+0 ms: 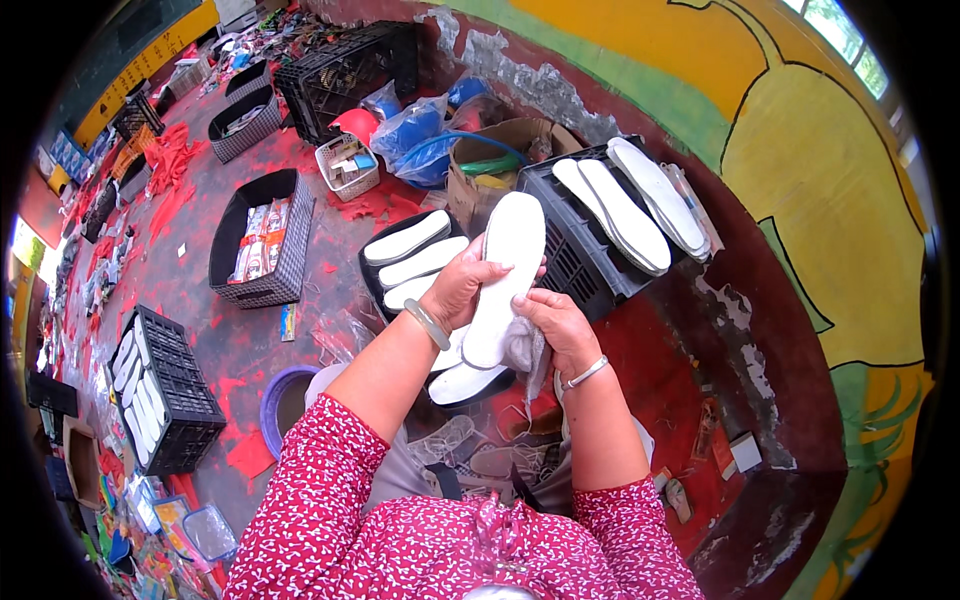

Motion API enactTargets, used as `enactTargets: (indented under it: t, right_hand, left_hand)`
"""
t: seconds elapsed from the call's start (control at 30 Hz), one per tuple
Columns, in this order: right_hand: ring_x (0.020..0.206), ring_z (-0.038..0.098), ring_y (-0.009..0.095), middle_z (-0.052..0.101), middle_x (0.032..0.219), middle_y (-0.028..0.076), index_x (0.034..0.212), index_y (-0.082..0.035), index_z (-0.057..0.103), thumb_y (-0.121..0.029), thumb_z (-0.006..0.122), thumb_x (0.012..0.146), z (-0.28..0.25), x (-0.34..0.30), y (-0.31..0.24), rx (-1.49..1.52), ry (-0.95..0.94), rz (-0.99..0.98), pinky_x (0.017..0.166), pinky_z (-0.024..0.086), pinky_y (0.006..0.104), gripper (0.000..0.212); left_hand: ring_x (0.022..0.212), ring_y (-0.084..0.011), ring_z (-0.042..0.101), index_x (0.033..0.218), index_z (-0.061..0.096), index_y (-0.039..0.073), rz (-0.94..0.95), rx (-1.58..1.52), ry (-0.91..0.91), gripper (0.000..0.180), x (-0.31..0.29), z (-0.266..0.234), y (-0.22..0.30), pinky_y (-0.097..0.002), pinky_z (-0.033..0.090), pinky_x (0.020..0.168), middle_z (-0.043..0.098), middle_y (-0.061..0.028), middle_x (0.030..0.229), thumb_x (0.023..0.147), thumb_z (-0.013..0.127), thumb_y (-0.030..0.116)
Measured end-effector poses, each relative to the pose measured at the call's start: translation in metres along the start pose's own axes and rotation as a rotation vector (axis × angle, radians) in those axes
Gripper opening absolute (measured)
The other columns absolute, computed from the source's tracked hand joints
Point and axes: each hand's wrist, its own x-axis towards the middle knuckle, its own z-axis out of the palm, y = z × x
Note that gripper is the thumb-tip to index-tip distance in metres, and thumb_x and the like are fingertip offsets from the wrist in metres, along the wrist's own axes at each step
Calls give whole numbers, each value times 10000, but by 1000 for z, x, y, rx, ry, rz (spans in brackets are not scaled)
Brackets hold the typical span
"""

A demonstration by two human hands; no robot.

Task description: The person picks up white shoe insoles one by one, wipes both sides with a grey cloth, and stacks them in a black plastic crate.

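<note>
My left hand (463,287) grips a long white insole (513,240) by its edge, thumb on top, holding it tilted up in front of me. On the insole's other side, my right hand (562,328) is closed around a crumpled grey cloth (524,348), its thumb at the insole's edge. Beneath my hands, more white insoles (408,238) lie in a dark basket (372,285), partly hidden by my left forearm. Stacked insoles (612,215) rest on an upturned black crate (570,250) to the right.
A patterned basket (255,292) of wrapped packs stands left of the insole basket. Further left is a black crate (195,400) full of insoles. A purple basin (268,415) sits by my left arm. Behind are a cardboard box (470,185) and a white basket (348,183). A painted wall (800,150) rises right.
</note>
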Motion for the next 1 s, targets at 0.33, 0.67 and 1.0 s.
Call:
enactTargets:
  t: [0.33,0.67,1.0]
  right_hand:
    - [754,602,108,653,863,49,971,54,642,-114,617,864,5,2,4,-128,-22,51,679,474,240,201]
    - [624,550,80,625,729,22,858,29,657,-166,635,859,1,8,15,-562,135,-163,544,441,238,196]
    - [711,581,90,669,804,68,928,19,639,-156,605,883,20,-4,9,-214,-149,69,625,468,238,184]
  left_hand:
    - [1103,-277,561,1329,356,-5,15,229,87,486,-2,-5,-5,-400,471,937,533,-195,1223,862,489,19]
    - [876,-157,620,1212,503,-6,335,1225,231,338,0,-8,-16,-288,484,787,649,-92,997,909,551,136]
    - [843,-261,645,1180,435,-15,424,2,559,273,10,-30,22,-366,544,749,629,-187,986,948,462,128]
